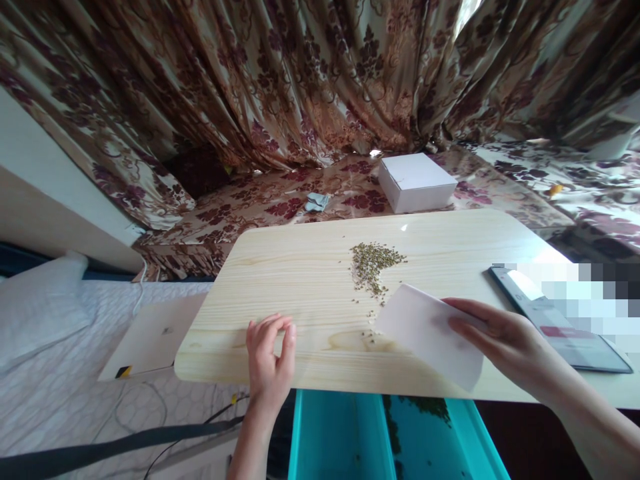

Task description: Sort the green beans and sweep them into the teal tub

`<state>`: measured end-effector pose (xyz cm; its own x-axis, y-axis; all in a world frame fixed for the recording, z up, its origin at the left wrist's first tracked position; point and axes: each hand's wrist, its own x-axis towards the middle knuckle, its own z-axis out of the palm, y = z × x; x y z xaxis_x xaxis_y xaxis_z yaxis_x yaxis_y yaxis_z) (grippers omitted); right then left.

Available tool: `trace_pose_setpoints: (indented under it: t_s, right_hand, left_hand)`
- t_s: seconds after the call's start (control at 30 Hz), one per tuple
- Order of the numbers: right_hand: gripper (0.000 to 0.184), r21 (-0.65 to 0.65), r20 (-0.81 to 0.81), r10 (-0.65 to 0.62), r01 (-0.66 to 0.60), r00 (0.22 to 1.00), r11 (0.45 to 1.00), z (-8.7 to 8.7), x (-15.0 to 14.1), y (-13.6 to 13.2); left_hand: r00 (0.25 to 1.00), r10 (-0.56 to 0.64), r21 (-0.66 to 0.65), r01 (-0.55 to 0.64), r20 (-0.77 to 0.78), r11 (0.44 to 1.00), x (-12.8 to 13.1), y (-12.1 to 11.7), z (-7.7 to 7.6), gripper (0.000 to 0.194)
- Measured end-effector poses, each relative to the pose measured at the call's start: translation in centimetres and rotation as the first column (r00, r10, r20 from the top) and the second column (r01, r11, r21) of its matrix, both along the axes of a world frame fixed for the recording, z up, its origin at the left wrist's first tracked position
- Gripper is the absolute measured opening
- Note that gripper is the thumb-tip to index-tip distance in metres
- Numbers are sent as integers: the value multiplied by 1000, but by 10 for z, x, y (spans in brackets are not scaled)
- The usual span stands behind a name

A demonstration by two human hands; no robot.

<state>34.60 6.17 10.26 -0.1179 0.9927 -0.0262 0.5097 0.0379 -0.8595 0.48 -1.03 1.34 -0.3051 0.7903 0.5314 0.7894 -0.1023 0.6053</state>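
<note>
My right hand (pixel 505 340) pinches a white sheet of paper (pixel 430 333) between thumb and fingers. The sheet slants over the light wooden table (pixel 295 267), its left corner beside a scattered pile of small green beans (pixel 373 260) with whitish grains among them. A few stray beans lie just off that corner. On the table's near left part is my left hand (pixel 270 353), loosely curled with the thumb apart and nothing in it. Below the near edge sits a turquoise divided bin (pixel 340 433); its right compartment holds green bits.
A tablet-like device (pixel 560 327) lies at the table's right side, partly pixelated. Behind the table are a white box (pixel 417 180) and a crumpled pale blue cloth (pixel 317 202). A flat white box (pixel 150 337) lies on the bed at left. A dark strap (pixel 125 443) crosses the lower left.
</note>
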Motion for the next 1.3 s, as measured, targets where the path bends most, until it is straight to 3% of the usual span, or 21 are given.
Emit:
trace_pose_setpoints:
  t_s: [0.17, 0.53, 0.73, 0.9, 1.1, 1.3]
  right_hand:
    - [45, -32, -35, 18, -19, 999, 999, 0, 0, -4]
    - [49, -39, -53, 59, -61, 997, 997, -28, 12, -9]
    - [45, 40, 0, -20, 20, 1000, 999, -18, 12, -6]
    - [40, 30, 8, 22, -23, 1000, 999, -8, 5, -6]
    - [39, 43, 41, 43, -45, 998, 998, -11, -2, -2]
    - [39, 85, 40, -20, 16, 999, 996, -13, 1, 5]
  left_hand:
    - [1000, -7, 3, 7, -5, 1000, 0, 0, 1, 19]
    - [1000, -11, 11, 11, -3, 1000, -1, 0, -1, 18]
    - [1000, -19, 21, 20, -5, 1000, -1, 0, -1, 17]
    - [1000, -18, 32, 19, -7, 999, 0, 1, 0, 16]
    - [1000, -18, 37, 18, -6, 999, 0, 1, -1, 17]
    - [1000, -19, 44, 20, -5, 999, -1, 1, -1, 17]
